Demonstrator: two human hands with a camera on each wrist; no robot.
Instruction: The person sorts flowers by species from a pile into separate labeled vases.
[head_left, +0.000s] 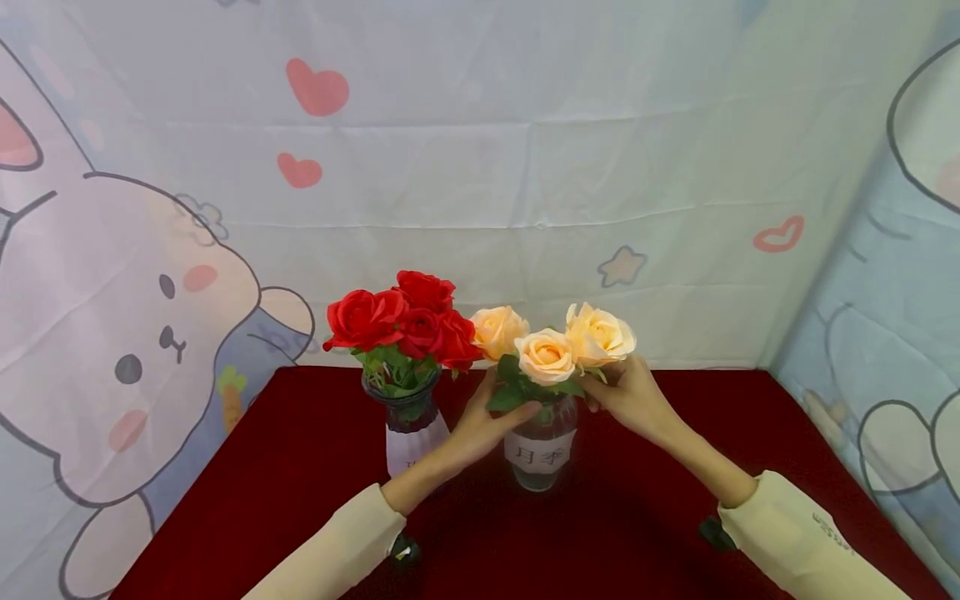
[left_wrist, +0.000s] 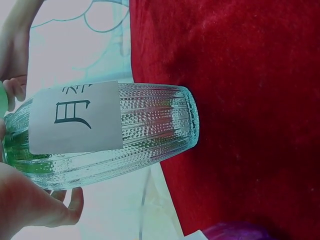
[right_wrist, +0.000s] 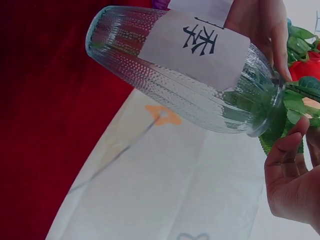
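Observation:
A ribbed clear glass vase [head_left: 537,467] with a paper label stands on the dark red cloth, also large in the left wrist view. Three peach roses [head_left: 546,357] with green leaves rise from its mouth. My left hand [head_left: 480,425] is at the vase's neck, its thumb along the front near the rim and its fingers partly behind the glass. To the right of the mouth, my right hand [head_left: 630,396] pinches the greenery under the right-hand rose with curled fingers [right_wrist: 285,155]. The leaves hide part of that grip.
Left of the peach roses, a dark glass vase [head_left: 411,408] with a white label holds several red roses [head_left: 367,318]. The red cloth [head_left: 247,500] covers the table. Behind it hangs a pale printed curtain [head_left: 540,167] with hearts and cartoon animals.

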